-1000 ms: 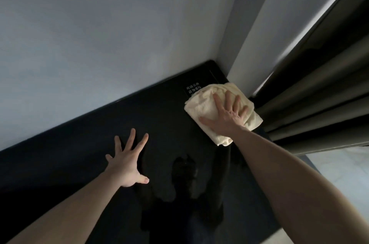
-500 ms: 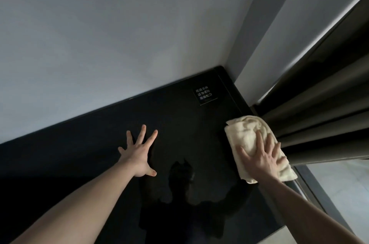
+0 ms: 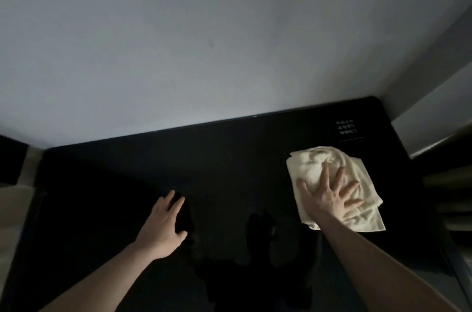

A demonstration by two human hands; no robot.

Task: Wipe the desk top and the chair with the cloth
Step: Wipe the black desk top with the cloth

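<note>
A glossy black desk top (image 3: 229, 163) runs along a pale wall. A crumpled cream cloth (image 3: 314, 166) lies on its right part. My right hand (image 3: 329, 196) presses flat on the cloth with the fingers spread straight. My left hand (image 3: 164, 227) rests flat on the bare desk surface left of centre, fingers together and straight. No chair is in view.
A small black sign with white lettering (image 3: 346, 127) sits on the desk near the far right corner, just behind the cloth. The pale wall (image 3: 204, 43) rises directly behind the desk. Dark curtain folds (image 3: 449, 184) hang at the right edge.
The view has swung left, showing more of the desk. My right hand slid the cloth from the far corner toward the right edge and now presses it in front of the sign. The left fingers have closed together.
</note>
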